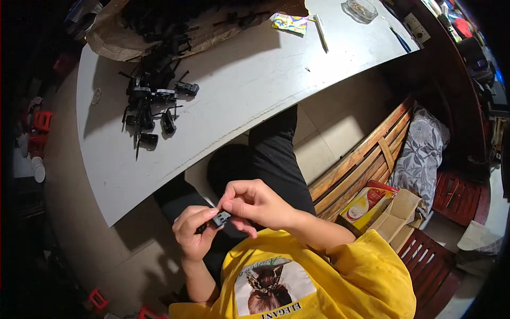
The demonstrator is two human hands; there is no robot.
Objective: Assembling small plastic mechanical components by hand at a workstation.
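Your left hand [192,233] and right hand [254,203] both pinch a small black plastic part [219,218] over your lap, below the table's [255,85] near edge. More black parts [151,103] are heaped near its far left corner.

Small black plastic part [219,218], approx. blocky w/ a thin stem toward lower left, lies tilted, pinched at both ends, above the lap. Detail unclear; possibly two joined pieces.
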